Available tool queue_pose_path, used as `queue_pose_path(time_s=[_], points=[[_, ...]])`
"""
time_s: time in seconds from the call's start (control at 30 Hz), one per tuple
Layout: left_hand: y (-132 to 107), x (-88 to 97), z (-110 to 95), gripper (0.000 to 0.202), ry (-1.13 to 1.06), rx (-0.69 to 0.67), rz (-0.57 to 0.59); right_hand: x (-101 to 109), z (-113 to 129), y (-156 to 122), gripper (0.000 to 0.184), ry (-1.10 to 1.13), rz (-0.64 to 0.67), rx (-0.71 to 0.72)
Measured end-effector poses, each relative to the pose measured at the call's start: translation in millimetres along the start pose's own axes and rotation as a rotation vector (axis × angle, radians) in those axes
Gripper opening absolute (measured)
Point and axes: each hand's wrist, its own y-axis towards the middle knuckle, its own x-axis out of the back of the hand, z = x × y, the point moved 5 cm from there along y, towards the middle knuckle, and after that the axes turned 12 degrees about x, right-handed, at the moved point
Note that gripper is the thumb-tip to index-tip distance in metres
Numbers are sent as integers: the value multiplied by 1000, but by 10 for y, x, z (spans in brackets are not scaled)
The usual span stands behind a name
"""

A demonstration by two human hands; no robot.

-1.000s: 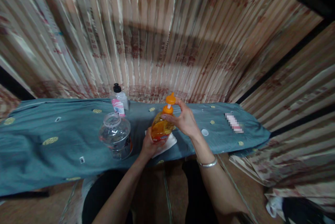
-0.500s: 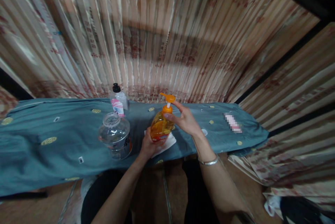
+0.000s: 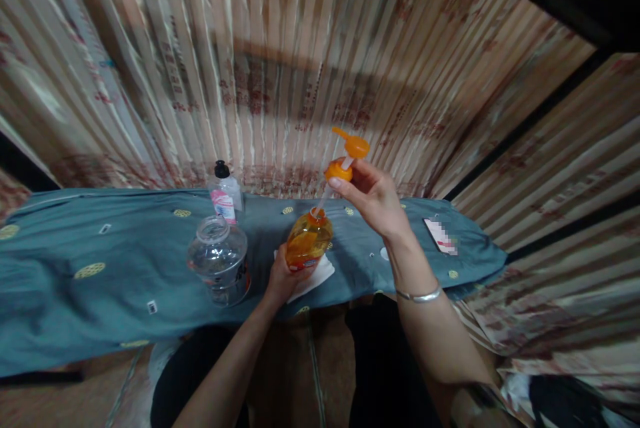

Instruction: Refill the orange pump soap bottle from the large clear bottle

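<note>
My left hand [image 3: 281, 276] is wrapped round the lower part of an orange bottle [image 3: 309, 242] of amber liquid. The bottle stands on a white tissue [image 3: 320, 273] on the blue-green cloth [image 3: 100, 268]. My right hand [image 3: 376, 197] pinches the orange pump head [image 3: 347, 159] by its collar and holds it above the bottle's mouth. The pump's thin tube [image 3: 323, 200] slants down from the collar into the open neck.
A clear, wide-mouthed plastic jar [image 3: 220, 259] stands just left of the bottle. Behind it is a small clear bottle [image 3: 225, 193] with a black cap and pink label. A small card [image 3: 440, 236] lies on the cloth at right. Striped curtains hang behind.
My right hand has lifted the pump head up and to the right, off the bottle's neck, drawing the tube partway out. My left hand has stayed on the bottle.
</note>
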Motion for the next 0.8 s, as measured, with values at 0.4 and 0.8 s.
queue_pose_path(time_s=[0.4, 0.8], points=[[5, -13, -47, 46, -9, -17, -12, 258, 436, 215, 53, -173, -77, 207], [8, 4, -25, 46, -10, -3, -44, 448, 463, 152, 48, -228, -171, 221]])
